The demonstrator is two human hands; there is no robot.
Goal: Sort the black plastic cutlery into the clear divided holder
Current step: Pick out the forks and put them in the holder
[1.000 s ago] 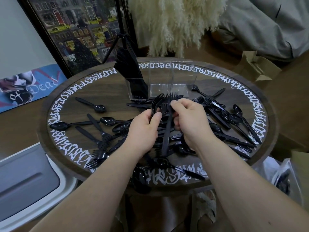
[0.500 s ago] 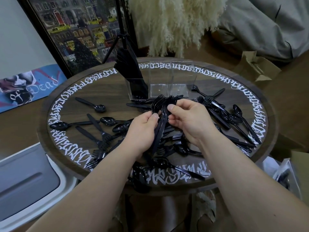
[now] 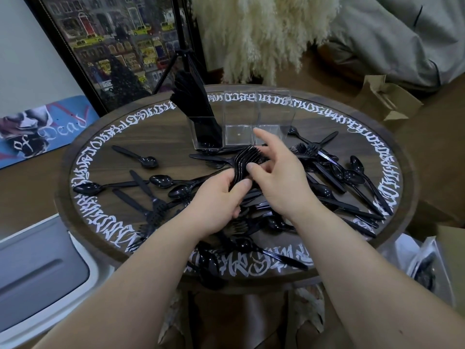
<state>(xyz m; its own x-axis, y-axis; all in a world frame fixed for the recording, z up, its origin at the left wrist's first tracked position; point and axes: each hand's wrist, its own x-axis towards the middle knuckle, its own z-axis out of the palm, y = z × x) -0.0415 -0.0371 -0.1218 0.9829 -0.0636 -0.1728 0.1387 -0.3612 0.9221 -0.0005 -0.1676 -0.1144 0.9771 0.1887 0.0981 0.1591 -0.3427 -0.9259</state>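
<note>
Forks [image 3: 245, 161] bunched in left hand [image 3: 217, 200], handles hidden beneath it.

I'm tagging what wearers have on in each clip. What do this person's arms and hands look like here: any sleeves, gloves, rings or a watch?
Both forearms are bare right down to the frame's lower edge, so no sleeves show. The left hand and the right hand wear no gloves, and no ring, watch or bracelet is visible on the fingers or wrists. The fingernails look short and unpainted. No cables or markings appear on either arm.

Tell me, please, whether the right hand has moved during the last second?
Yes. The right hand has opened, its forefinger now reaching toward the clear divided holder, while the left hand holds the stacked forks.
</note>
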